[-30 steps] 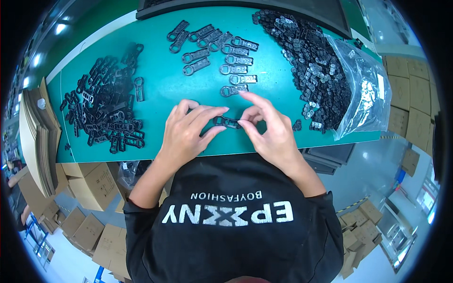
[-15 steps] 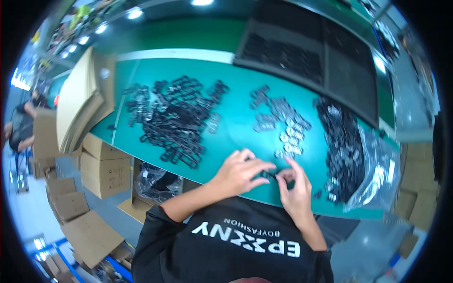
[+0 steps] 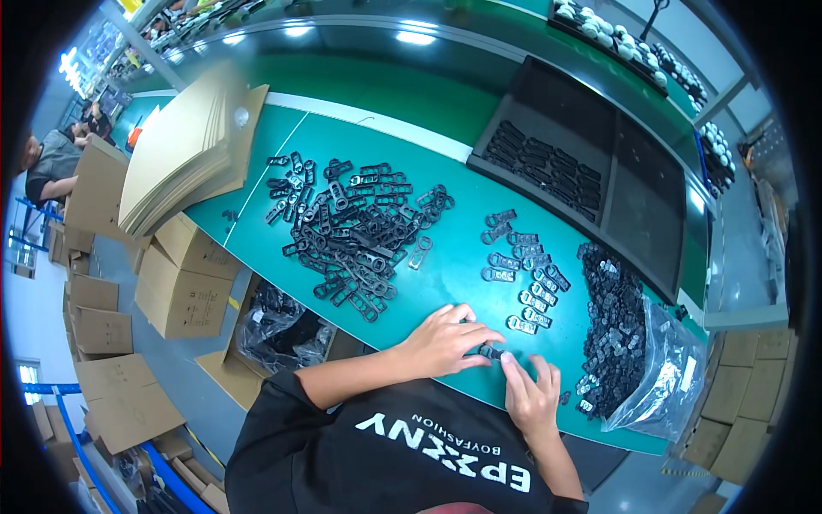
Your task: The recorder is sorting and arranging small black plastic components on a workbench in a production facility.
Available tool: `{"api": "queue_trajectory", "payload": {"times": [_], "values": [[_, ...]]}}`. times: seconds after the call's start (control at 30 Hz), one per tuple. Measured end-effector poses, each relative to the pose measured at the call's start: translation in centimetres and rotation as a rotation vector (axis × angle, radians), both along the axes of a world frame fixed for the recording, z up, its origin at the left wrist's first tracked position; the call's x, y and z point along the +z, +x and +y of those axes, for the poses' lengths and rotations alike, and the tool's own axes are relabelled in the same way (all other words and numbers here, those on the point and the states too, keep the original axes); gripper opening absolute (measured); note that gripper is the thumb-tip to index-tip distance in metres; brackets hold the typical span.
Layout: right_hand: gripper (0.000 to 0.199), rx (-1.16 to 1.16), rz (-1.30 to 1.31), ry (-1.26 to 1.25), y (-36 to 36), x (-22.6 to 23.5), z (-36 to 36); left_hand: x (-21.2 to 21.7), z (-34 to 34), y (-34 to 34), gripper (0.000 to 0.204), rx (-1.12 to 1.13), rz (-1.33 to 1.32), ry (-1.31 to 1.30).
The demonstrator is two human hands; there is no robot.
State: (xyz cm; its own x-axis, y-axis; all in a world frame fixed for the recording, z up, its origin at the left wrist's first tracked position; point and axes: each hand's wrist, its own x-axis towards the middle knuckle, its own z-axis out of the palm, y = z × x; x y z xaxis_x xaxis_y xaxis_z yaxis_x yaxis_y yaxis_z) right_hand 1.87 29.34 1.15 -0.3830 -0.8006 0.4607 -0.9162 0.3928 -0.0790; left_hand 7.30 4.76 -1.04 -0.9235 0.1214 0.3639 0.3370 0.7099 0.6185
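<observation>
Near the table's front edge my left hand pinches a small black elongated plastic part between thumb and fingers. My right hand presses its thumb and fingertips against the right end of that same part; the fingertips partly hide it. Just beyond my hands lies a loose group of black elongated parts with a ring-shaped end, some showing pale, shiny faces. A larger heap of black frame-like parts spreads over the table to the left. At my right is a dense pile of small black pieces.
A black divided tray at the far right holds rows of black parts in its left compartment. A clear plastic bag lies beside the small-piece pile. Cardboard sheets lean at the left end, above open cartons. Another person is at far left.
The whole view has shifted and become sharper, with the table appearing lower. My hands stay together at the small part; the fingers of my right hand now sit lower against its end.
</observation>
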Motion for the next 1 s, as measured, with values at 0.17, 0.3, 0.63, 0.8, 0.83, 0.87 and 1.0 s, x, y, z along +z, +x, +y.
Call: {"api": "queue_trajectory", "payload": {"times": [0.17, 0.3, 0.63, 0.8, 0.83, 0.87, 1.0], "values": [[0.049, 0.006, -0.07, -0.043, 0.6, -0.5, 0.6, -0.4, 0.1, 0.1, 0.052, -0.01, 0.002, 0.003], [0.052, 0.052, -0.175, -0.086, 0.6, -0.6, 0.1, -0.5, 0.1, 0.4, 0.051, -0.01, 0.001, -0.008], [0.054, 0.01, -0.319, -0.223, 1.8, -0.7, 0.8, -0.6, 1.1, 0.8, 0.048, -0.049, 0.016, 0.003], [0.038, -0.203, -0.33, -0.426, 0.0, 2.5, 3.1, 1.9, -2.7, 0.3, 0.033, 0.039, 0.082, -0.046], [0.04, -0.265, -0.344, -0.443, -0.8, 3.3, 4.1, 2.3, -3.6, -0.1, 0.029, 0.066, 0.088, -0.071], [0.04, -0.36, -0.402, -0.426, -1.4, 4.1, 5.4, 2.5, -4.3, -0.3, 0.023, 0.105, 0.091, -0.128], [0.039, -0.567, -0.558, -0.252, -1.0, 5.5, 10.2, 1.7, -4.3, -3.6, 0.017, 0.107, 0.041, -0.196]]}}
